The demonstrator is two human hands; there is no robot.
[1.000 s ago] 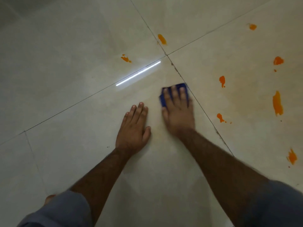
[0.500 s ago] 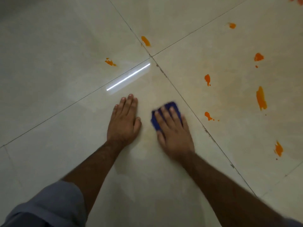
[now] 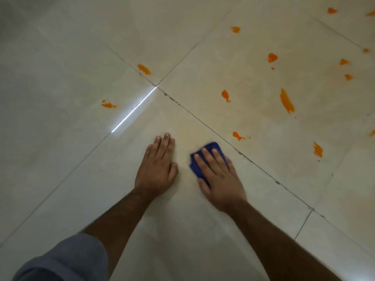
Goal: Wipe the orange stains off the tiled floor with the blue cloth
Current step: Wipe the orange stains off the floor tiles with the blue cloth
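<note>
Your right hand (image 3: 220,175) presses the cloth (image 3: 211,148) flat-fingered to scrub the floor (image 3: 60,67); your left hand (image 3: 157,167), flat and empty, braces you.

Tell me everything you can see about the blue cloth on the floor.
The blue cloth is a small, dark blue piece of soft-looking fabric, bunched or folded into a compact pad. It lies flat on the glossy beige tiled floor, near a diagonal grout line. The right hand presses it down with straight fingers spread over it, so only its far edge and left side show. No orange stain touches it; the nearest one lies just across the grout line. The left hand rests apart from it.
</note>
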